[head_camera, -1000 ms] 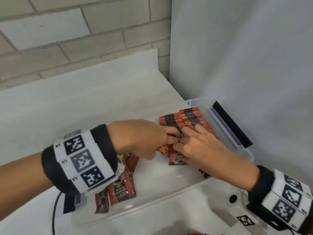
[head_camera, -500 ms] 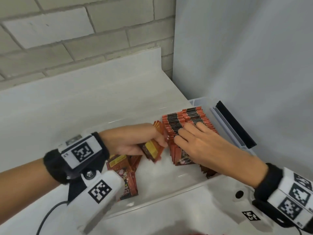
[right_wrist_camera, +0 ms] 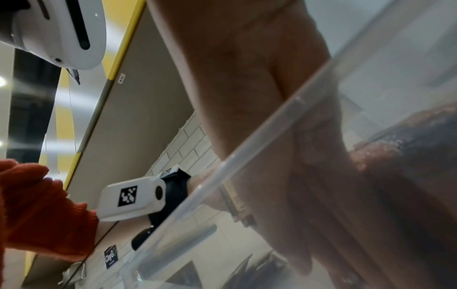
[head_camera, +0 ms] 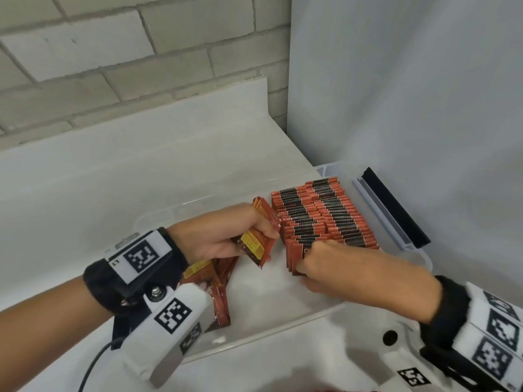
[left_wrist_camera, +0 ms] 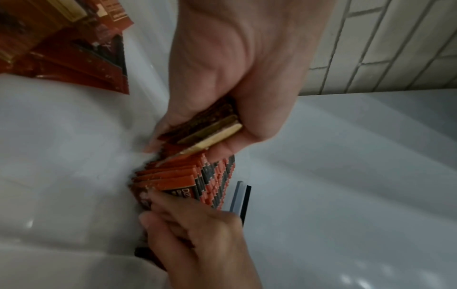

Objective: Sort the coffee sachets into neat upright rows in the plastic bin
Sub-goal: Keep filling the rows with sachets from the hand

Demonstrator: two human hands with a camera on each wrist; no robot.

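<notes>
My left hand (head_camera: 223, 236) has drawn back from the rows since a moment ago and now holds a small stack of coffee sachets (head_camera: 256, 241), thumb and fingers curled around it, just beside the upright rows (head_camera: 317, 216); so the next batch seems ready to go in; my right hand (head_camera: 339, 267) has slid to the near end of the rows, its fingers (left_wrist_camera: 158, 195) curled over the front sachets and bracing them; loose sachets (head_camera: 218, 290) lie flat at the left of the clear plastic bin (head_camera: 283, 332) on the white tabletop (head_camera: 113, 176).
</notes>
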